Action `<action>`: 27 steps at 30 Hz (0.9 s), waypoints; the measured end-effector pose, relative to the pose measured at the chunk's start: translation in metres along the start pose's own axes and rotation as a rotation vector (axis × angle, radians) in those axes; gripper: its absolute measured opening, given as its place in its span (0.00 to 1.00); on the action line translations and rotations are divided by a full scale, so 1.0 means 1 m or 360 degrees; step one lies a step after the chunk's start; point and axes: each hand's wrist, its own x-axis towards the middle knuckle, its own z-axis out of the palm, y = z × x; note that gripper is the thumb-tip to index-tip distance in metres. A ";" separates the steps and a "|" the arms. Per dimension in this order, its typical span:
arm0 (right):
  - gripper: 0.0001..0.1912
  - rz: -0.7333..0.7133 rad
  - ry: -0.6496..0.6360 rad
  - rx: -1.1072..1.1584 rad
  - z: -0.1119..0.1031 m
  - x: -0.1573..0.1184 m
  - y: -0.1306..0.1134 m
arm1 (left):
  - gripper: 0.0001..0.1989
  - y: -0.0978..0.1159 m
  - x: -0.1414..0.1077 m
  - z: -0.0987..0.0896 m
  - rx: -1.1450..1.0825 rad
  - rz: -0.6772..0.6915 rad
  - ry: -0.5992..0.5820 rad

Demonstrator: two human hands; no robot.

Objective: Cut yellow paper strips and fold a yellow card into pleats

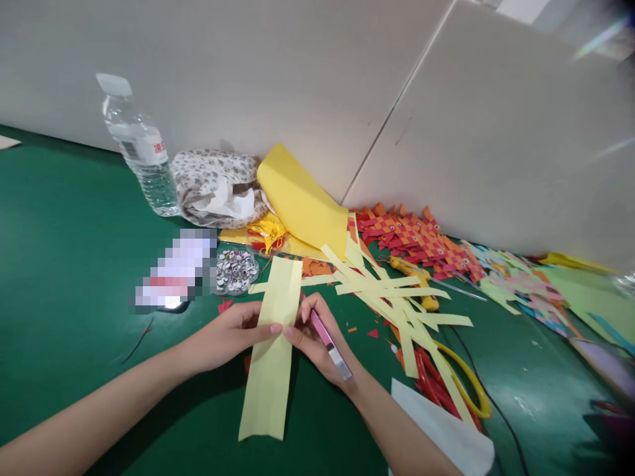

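Observation:
A pale yellow paper strip (270,390) with lengthwise creases is held upright in front of me, over the green table. My left hand (233,334) pinches its left edge, with the thumb lying on the face of the paper. At the right edge, the thumb and fingers of my right hand (317,337) close on the same strip. Tucked in that right hand is also a slim pink utility knife (325,337), its silvery end pointing back toward my wrist. The fingers behind the paper are hidden.
Narrow yellow strips (381,291) lie heaped to the right, over red-handled scissors (429,380) and near a yellow glue gun (417,277). Behind are woven red-orange paper pieces (407,231). A water bottle (141,152), a phone (178,271) and googly eyes (235,271) stand left.

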 end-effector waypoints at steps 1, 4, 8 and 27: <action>0.19 -0.0009 -0.0012 0.0017 0.001 0.000 -0.001 | 0.16 0.000 0.000 0.000 -0.0005 -0.0002 -0.0003; 0.19 -0.0012 -0.0048 0.0091 0.002 0.000 -0.005 | 0.16 0.000 -0.001 0.000 -0.0036 0.0023 -0.0051; 0.19 0.0029 -0.0087 0.0173 0.001 0.000 -0.006 | 0.15 0.000 -0.002 0.000 -0.0048 0.0072 -0.0119; 0.20 0.0054 -0.0050 0.0168 0.001 -0.001 -0.004 | 0.16 0.001 -0.002 -0.001 -0.0041 0.0054 -0.0131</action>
